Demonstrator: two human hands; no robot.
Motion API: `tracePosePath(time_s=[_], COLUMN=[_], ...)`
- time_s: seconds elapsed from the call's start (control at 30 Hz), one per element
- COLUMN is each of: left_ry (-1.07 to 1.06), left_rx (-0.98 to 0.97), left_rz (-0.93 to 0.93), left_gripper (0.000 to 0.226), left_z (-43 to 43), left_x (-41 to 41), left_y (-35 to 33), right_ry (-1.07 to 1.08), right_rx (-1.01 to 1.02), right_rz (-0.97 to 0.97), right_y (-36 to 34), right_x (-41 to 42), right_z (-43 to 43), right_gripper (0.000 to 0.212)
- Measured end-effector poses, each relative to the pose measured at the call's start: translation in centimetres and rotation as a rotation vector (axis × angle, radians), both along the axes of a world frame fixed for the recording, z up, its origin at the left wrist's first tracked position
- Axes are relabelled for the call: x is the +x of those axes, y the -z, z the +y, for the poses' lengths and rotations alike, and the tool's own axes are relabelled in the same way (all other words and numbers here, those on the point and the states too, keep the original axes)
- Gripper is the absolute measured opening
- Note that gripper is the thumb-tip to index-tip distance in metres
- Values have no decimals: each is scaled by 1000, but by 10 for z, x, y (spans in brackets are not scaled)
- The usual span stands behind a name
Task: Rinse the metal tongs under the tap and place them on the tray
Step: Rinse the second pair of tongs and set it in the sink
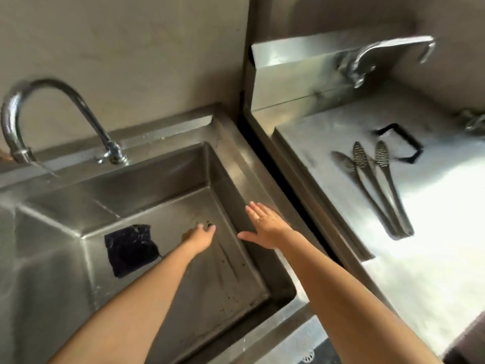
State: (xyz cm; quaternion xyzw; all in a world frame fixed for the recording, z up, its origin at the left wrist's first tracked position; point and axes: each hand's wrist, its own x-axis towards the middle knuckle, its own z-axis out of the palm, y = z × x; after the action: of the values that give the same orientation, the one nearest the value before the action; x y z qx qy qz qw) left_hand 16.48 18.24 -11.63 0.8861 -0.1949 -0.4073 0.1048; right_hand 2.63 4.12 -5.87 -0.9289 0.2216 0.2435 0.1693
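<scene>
Steel tongs (378, 187) lie at right; both hands (265, 228) are open and empty, so reach your right across and grasp the handles.

Silver-grey steel sink (231, 164); dark navy cloth (131, 249) on its floor; right of the sink, silver tongs (378, 185) with cross-hatched tips on a pale grey worktop (433, 219); black-outlined rectangle (399, 141).

I see the metal tongs (378, 185) lying flat on the steel tray (433, 206) at the right, their two perforated tips pointing away from me and the joined end toward me. The curved tap (52, 111) stands at the back of the sink, at the left, well apart from them.
</scene>
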Motion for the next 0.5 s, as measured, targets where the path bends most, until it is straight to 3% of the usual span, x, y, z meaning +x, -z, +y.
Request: tracePosePath(time_s=[0.27,0.4,0.5], left_ry=[166,325,489], left_rx=[-185,-317,-402], left_rz=[-88,-176,-167], left_gripper=[58,59,61], left_z=[-70,-109,-131], left_x=[-46,-96,-137], left_y=[-115,-158,-173], right_ry=[85,195,390], right_rx=[44,-96,-323], right_rz=[-134,-250,-350], right_y=[-116,-149,-149], right_x=[-66,-113,-149], right_z=[-44,-77,-95], right_gripper=[63,49,42])
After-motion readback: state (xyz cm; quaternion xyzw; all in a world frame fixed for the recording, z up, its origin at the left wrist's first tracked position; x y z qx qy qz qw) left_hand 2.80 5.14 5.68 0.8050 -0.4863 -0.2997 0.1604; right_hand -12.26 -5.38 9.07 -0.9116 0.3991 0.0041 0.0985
